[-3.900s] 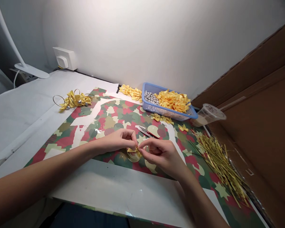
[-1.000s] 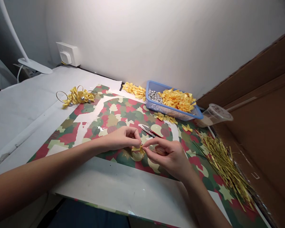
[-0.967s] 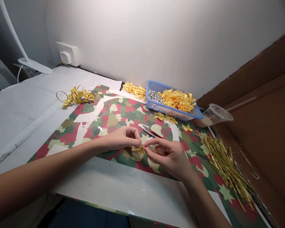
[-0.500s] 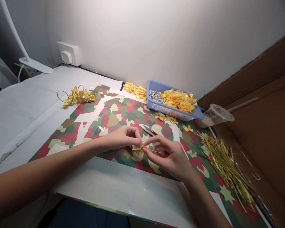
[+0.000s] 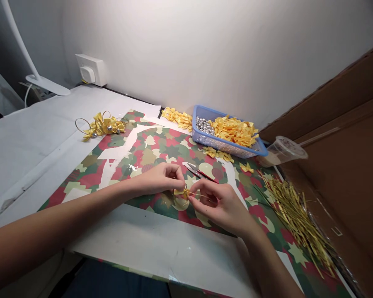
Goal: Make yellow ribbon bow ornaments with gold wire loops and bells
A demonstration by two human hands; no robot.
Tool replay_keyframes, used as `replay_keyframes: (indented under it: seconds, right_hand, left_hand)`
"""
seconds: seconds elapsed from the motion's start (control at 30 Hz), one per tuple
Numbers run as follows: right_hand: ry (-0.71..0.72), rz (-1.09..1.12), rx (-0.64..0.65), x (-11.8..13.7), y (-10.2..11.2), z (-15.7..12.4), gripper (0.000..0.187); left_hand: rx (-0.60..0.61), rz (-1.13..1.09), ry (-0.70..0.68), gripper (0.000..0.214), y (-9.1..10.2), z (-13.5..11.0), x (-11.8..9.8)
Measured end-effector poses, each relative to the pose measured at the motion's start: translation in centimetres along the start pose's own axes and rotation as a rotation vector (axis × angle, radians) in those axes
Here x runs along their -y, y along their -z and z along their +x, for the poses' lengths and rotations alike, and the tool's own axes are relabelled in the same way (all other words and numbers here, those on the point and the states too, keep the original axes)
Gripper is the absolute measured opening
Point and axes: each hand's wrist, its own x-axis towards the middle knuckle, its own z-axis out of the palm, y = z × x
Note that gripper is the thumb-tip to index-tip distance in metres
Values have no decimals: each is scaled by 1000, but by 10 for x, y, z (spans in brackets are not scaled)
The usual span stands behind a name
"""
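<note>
**Surface:** you're working over camo-print wrapping paper (image 5: 161, 142) on a white board (image 5: 149, 244); white sheet (image 5: 34, 124) L of L hand.
**Room:** white wall (image 5: 186, 49) ahead w/ wall socket (image 5: 90, 70); cardboard panel (image 5: 338, 165) R of R hand.
**Nearby:** red-handled snips (image 5: 199, 173) just past R hand; blue plastic basket (image 5: 202, 111) farther out, w/ yellow ribbon bows (image 5: 234, 131) & silver beads (image 5: 204, 125); gold tinsel strips (image 5: 294, 219) well R of R hand; beaded bow cluster (image 5: 104, 127) well beyond L hand.
**L hand (image 5: 160, 180):** forearm across board, fingers curled, pinching small yellow bow (image 5: 180, 192).
**R hand (image 5: 220, 205):** wrist raised, thumb & index pinching gold strand (image 5: 199, 195) at bow.
**Item:** small yellow bow between hands, gold loop (image 5: 180, 203) below it, over paper; contact unclear.
</note>
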Motion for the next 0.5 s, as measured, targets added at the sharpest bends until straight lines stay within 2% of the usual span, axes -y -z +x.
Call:
replay_keyframes:
  seconds: [0.13,0.27,0.37,0.5]
  right_hand:
    - [-39,54,34,0,2,3,12]
    - [-166,347,83,-3,1,4,13]
    - [-251,570,43,-6,-2,5,19]
    - [-297,715,-109,-5,-10,8,27]
  left_hand:
    - [-12,89,-31,9,2,0,2]
    - [-88,231,-156,9,-2,-3,3]
    - [-177,419,-424,9,-7,-6,4]
    - [-339,654,-787,11,-11,-5,9]
